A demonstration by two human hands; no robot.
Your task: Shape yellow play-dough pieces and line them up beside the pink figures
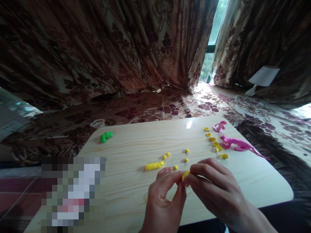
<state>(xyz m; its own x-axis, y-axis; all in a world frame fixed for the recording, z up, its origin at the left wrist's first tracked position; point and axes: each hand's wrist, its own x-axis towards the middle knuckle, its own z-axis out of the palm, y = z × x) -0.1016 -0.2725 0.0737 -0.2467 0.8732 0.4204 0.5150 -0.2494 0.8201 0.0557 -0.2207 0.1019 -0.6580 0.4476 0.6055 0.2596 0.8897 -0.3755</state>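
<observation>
1. The left hand (165, 197) and the right hand (216, 187) are meeting at their fingertips, and both are pinching one small, thin, yellow clay-like piece (185, 175) between them, above the part of the pale wood-grain table (136, 142) towards its near edge.
2. Just beyond the left hand, a thick yellow clay-like roll (154, 166) is lying on the table.
3. Five small, round, yellow balls (187, 150) are resting between this roll and the right side; two of them are sitting close together.
4. Towards the far right corner, flattened yellow pieces (212, 139) are forming a row.
5. Beside the row, a light-pink curled figure (220, 126) is standing near that corner, and a bright-pink, long-tailed, lizard-like figure (238, 144) is stretching to the right edge.
6. A green curved clay-like figure (106, 137) is lying near the far left corner.
</observation>
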